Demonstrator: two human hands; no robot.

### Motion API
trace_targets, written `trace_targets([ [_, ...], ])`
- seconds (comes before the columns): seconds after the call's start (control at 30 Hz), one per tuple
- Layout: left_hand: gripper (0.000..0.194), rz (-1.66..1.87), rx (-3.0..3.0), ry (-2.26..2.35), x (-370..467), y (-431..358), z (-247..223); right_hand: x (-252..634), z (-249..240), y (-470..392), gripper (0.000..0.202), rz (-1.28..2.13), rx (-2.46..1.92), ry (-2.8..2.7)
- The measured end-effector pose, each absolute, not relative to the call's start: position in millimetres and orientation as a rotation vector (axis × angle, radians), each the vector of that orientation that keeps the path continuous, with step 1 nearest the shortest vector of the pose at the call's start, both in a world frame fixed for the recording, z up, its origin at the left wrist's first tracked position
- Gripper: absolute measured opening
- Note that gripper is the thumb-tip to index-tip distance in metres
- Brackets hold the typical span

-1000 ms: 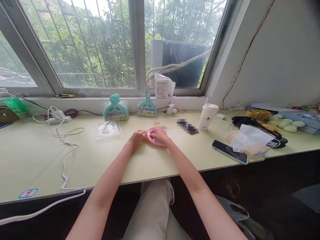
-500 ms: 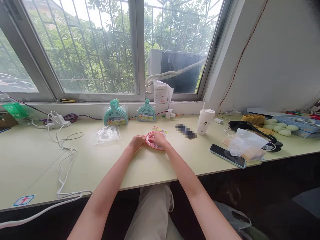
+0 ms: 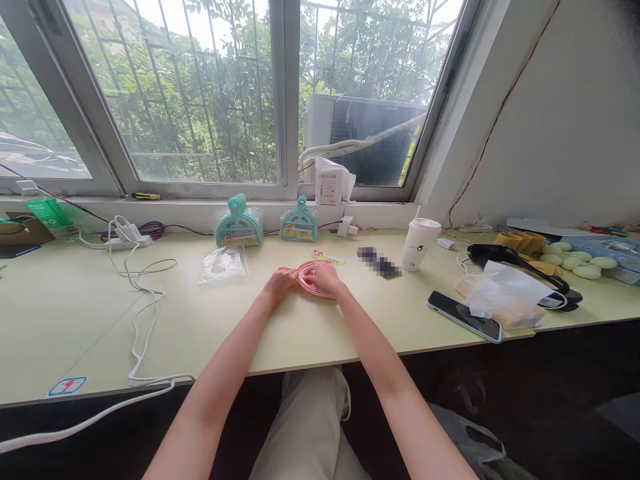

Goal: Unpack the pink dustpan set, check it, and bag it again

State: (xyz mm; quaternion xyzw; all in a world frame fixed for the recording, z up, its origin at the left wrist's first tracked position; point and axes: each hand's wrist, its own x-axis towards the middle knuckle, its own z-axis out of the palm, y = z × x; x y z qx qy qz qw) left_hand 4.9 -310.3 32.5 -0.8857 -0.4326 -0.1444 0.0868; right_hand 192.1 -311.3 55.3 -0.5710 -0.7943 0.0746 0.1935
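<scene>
Since the pan (image 3: 310,289) looks light but stiff, its handle (image 3: 285,269) suits the left hand's (image 3: 279,284) closed fingers; the right hand's (image 3: 324,275) grip is unclear.

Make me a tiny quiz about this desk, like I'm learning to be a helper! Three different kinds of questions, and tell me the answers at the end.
1. What colour is the dustpan that the left hand and right hand are touching?
A. Pink
B. Black
C. Yellow
2. True or false: the white cup has a straw.
3. Fill in: the phone lies on the ____.

Key: 1 A; 2 true; 3 desk.
</scene>
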Motion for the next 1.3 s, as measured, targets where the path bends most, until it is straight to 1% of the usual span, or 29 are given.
trace_targets([
  [0.07,0.032,-0.610,-2.651,-1.357,2.3,-309.6,32.0,190.8,52.2,-310.5,0.014,0.207,-1.578,-2.174],
  [0.1,0.036,-0.784,-2.625,-1.403,1.7,-309.0,33.1,189.8,51.0,-309.8,0.013,0.220,-1.572,-2.127],
  [0.2,0.049,-1.558,-2.410,-1.653,6.0,-308.6,41.2,184.9,49.6,-307.2,0.017,0.287,-1.563,-1.871],
  [0.27,0.060,-1.996,-2.445,-1.893,14.1,-311.7,46.6,180.8,49.6,-305.2,0.021,0.312,-1.529,-1.698],
  [0.33,0.064,-2.212,-2.774,-1.983,24.6,-317.3,48.7,178.2,49.5,-303.0,0.022,0.338,-1.464,-1.608],
  [0.4,0.069,-2.322,-3.039,-1.903,34.1,-322.9,47.1,179.8,48.8,-300.0,0.022,0.414,-1.401,-1.580],
  [0.43,0.074,-2.414,-3.024,-1.892,37.5,-324.5,45.6,182.9,48.2,-297.9,0.022,0.467,-1.374,-1.568],
  [0.5,0.080,-2.642,-2.794,-1.993,40.1,-324.1,42.7,194.1,46.1,-292.6,0.028,0.554,-1.357,-1.509],
  [0.53,0.077,-2.741,-2.655,-2.070,38.9,-322.0,41.7,201.6,44.2,-289.7,0.034,0.548,-1.385,-1.448],
  [0.6,0.059,-2.915,-2.426,-2.169,32.0,-315.0,40.6,218.1,38.2,-284.3,0.042,0.399,-1.511,-1.350],
  [0.67,0.040,-3.130,-2.160,-2.198,20.4,-306.4,39.7,232.3,29.1,-280.3,0.040,0.159,-1.654,-1.435],
  [0.73,0.033,-3.379,-1.849,-2.123,6.2,-298.2,37.9,241.3,19.0,-278.0,0.043,0.100,-1.772,-1.654],
  [0.8,0.031,-3.621,-1.501,-1.943,-8.3,-291.3,35.6,245.6,11.0,-276.9,0.042,0.186,-1.817,-1.860],
  [0.9,0.029,-3.812,-1.091,-1.751,-27.4,-282.5,32.4,249.8,7.5,-276.3,0.030,0.298,-1.763,-1.945],
  [1.0,0.026,-3.881,-0.951,-1.682,-39.5,-275.7,30.9,255.3,12.5,-276.8,0.034,0.288,-1.691,-1.896],
  [1.1,0.030,-3.922,-0.876,-1.629,-41.5,-273.2,31.0,255.1,18.6,-278.8,0.036,0.194,-1.692,-1.826],
  [1.17,0.031,-3.926,-0.856,-1.671,-38.0,-274.6,32.3,247.7,19.7,-281.5,0.036,0.208,-1.748,-1.852],
  [1.27,0.025,-3.921,-0.912,-1.724,-29.8,-278.9,35.2,228.7,15.2,-287.3,0.058,0.344,-1.904,-1.995],
  [1.3,0.023,-3.910,-0.953,-1.739,-27.2,-280.3,36.0,222.4,13.1,-289.2,0.061,0.367,-1.944,-2.025],
])
